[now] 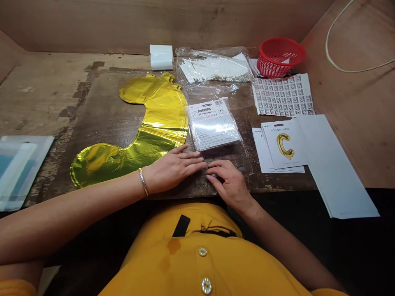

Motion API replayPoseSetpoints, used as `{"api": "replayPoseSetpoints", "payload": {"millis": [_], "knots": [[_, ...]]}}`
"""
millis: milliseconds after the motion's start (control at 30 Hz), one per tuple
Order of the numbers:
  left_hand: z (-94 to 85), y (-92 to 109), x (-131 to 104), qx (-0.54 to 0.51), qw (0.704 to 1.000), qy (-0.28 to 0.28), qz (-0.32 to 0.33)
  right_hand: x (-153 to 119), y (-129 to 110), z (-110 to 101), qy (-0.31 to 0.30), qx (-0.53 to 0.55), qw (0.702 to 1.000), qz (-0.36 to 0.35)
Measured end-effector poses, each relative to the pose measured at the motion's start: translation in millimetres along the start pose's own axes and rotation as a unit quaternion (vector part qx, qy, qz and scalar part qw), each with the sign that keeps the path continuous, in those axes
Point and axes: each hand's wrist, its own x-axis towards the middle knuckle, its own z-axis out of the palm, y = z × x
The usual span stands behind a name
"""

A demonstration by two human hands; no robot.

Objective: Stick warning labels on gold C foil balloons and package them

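Note:
My left hand (175, 167) lies palm down with its fingers stretched out, beside the lower part of a gold C-shaped foil balloon (160, 119) spread flat on the table. Close to its fingertips, my right hand (230, 183) is closed in a pinch near the table's front edge. What its thumb and fingers hold, if anything, is too small to make out. Just beyond both hands sits a packet in clear plastic (212, 127), with a printed white card showing through. Clear film extends from it towards my hands.
A clear bag of white sticks (216, 68), a folded white piece (161, 57) and a red basket (279, 57) stand at the back. Rightward are a sticker sheet (282, 96), balloon cards (285, 150) and white paper strips (336, 168). Clear bags (23, 168) lie far left.

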Motion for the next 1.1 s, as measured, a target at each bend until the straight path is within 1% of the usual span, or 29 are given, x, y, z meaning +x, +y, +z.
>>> {"api": "replayPoseSetpoints", "payload": {"millis": [133,267,400,500,633,767,900,1000,1100], "knots": [[-1.0,-3,-3,-0.015,1.0,-0.023,0.009,-1,-2,1,-0.008,-0.019,1.0,-0.002],[-0.6,-3,-7,-0.016,0.999,-0.044,0.014,-2,-4,2,-0.013,-0.05,0.998,-0.025],[-0.6,-2,-9,-0.016,0.998,-0.061,0.007,-3,-12,4,-0.035,-0.123,0.99,-0.052],[0.0,-2,-9,-0.015,0.998,-0.064,0.008,-2,-20,6,-0.049,-0.173,0.982,-0.056],[-0.3,-3,-9,-0.015,0.998,-0.066,0.009,-3,-24,10,-0.044,-0.21,0.974,-0.07],[-2.3,-3,-8,-0.016,0.997,-0.08,0.003,-4,-22,11,-0.028,-0.2,0.975,-0.096],[-2.6,-3,-8,-0.02,0.997,-0.078,0.006,-5,-21,12,-0.021,-0.181,0.981,-0.067],[-2.2,-3,-8,-0.027,0.997,-0.071,0.007,-7,-24,12,-0.029,-0.191,0.978,-0.075],[-2.4,-2,-8,-0.025,0.997,-0.074,0.006,-9,-27,9,-0.045,-0.176,0.979,-0.088]]}}
